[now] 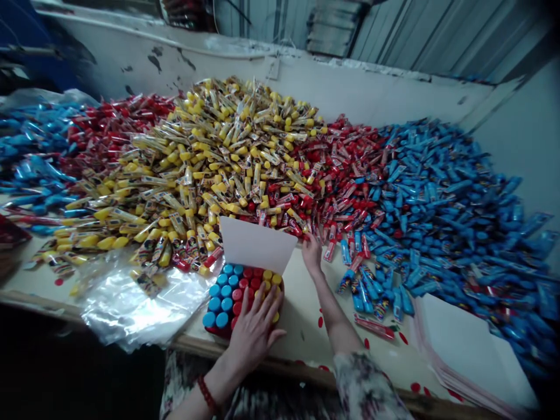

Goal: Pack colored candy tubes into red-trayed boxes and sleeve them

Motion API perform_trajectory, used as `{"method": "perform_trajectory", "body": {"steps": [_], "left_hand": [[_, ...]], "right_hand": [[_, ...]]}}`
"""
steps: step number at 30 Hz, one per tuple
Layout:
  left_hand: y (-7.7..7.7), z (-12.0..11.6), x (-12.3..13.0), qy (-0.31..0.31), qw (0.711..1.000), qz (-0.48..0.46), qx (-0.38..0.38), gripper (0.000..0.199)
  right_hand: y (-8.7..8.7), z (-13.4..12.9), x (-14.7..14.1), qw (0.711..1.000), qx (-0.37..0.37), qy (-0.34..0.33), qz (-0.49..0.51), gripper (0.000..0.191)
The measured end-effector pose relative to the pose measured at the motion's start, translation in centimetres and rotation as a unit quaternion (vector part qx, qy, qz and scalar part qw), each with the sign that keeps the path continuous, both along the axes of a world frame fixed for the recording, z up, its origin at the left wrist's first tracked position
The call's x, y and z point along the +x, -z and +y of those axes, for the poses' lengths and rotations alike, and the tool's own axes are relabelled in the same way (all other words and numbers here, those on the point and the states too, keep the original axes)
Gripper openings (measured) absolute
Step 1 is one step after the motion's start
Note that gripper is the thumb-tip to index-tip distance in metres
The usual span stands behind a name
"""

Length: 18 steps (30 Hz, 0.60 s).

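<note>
Atop bundled tube caps (224, 289), left fingers (264, 310) spread.

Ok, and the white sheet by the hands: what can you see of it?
The white sheet is a plain, blank rectangle of stiff-looking paper or card, standing tilted up. Its lower edge meets the upright tubes' coloured caps, which the left hand presses; the right hand is near its right corner.

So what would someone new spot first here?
Huge heaps of yellow tubes, red tubes and blue tubes spread across the table. At the front, the left hand rests on a bundle of coloured caps, and the right hand touches a white card.
</note>
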<state>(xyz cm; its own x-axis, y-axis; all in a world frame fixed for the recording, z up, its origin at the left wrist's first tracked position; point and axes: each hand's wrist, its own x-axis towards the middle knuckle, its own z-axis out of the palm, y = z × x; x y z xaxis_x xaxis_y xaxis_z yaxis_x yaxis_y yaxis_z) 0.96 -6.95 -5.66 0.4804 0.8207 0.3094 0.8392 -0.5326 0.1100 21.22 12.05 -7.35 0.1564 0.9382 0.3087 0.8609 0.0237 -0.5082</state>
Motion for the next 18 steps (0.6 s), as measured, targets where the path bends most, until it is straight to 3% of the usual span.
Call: {"method": "perform_trajectory", "body": {"steps": [2,4,7,10,12,13,15,18], "left_hand": [[0.0,0.0,0.5,0.003,1.0,-0.005,0.0,0.074],[-1.2,-0.1,0.0,0.011,0.999,-0.036,-0.005,0.067],[-4.1,0.1,-2.7,-0.019,0.985,-0.171,0.024,0.052],[-5.6,2.9,-7.3,-0.147,0.918,-0.353,0.101,0.037],[-5.0,6.3,-10.6,-0.246,0.871,-0.411,0.111,0.029],[-4.3,8.3,-12.0,-0.283,0.865,-0.406,0.083,0.028],[-2.6,12.2,-13.9,-0.32,0.889,-0.326,-0.006,0.027],[-0.7,16.6,-14.3,-0.313,0.931,-0.162,-0.093,0.026]], "right_hand": [[0.2,4.2,0.2,1.0,-0.012,-0.015,-0.023,0.056],[0.5,6.5,0.2,0.998,-0.024,-0.027,-0.043,0.064],[1.8,6.7,0.3,0.997,-0.033,-0.031,-0.067,0.065],[3.7,4.6,0.9,0.995,-0.039,-0.039,-0.084,0.053],[5.0,2.9,1.4,0.993,-0.04,-0.057,-0.096,0.041],[5.5,2.3,1.7,0.992,-0.037,-0.068,-0.102,0.036],[6.2,1.5,2.1,0.992,-0.03,-0.078,-0.099,0.033],[6.2,1.8,2.2,0.996,-0.025,-0.055,-0.07,0.038]]}}
